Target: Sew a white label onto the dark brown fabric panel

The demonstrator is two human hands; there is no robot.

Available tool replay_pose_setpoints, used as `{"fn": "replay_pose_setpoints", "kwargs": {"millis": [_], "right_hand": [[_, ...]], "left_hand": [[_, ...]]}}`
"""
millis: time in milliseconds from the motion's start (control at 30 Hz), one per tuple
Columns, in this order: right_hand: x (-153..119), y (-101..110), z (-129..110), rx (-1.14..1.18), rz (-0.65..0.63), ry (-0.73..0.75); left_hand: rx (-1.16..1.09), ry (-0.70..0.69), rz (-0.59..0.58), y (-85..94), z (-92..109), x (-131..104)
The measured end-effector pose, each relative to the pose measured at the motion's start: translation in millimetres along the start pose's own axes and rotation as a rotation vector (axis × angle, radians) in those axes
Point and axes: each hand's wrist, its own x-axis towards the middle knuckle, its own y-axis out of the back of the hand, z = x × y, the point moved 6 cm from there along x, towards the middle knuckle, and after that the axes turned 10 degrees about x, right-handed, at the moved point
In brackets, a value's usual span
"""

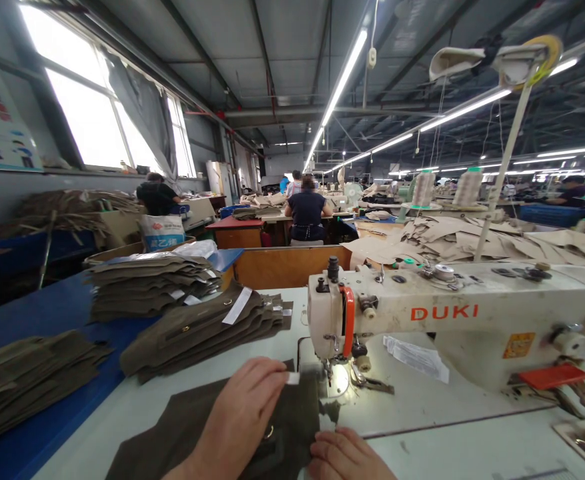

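Dark olive fabric piece under both hands at the DUKI sewing machine.

The fabric piece lies flat on the pale tabletop, its far edge just beside the needle area. The left hand rests palm-down on the fabric, its grip released and fingers extended, with a small white label at the fingertips near the presser foot. The right hand lies at the fabric's right edge, fingers curled loosely on the cloth; whether its grip pinches the edge cannot be told. A stack of matching cut pieces sits behind the left hand, with further stacks on the blue surface beyond. A seated person works well away, back turned.
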Motion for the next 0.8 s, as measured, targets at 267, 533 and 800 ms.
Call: {"fn": "replay_pose_setpoints", "kwargs": {"millis": [267, 533, 800], "right_hand": [[-4, -1, 2, -0.022, -0.114, 0.035], [-3, -5, 11, 0.037, -0.242, 0.003], [-11, -5, 11, 0.012, -0.092, 0.033]], "left_hand": [[0.004, -0.126, -0.246, -42.6, 35, -17], [-0.006, -0.172, -0.25, -46.0, 34, -17], [0.081, -0.237, -0.224, -57.1, 43, -15]]}}
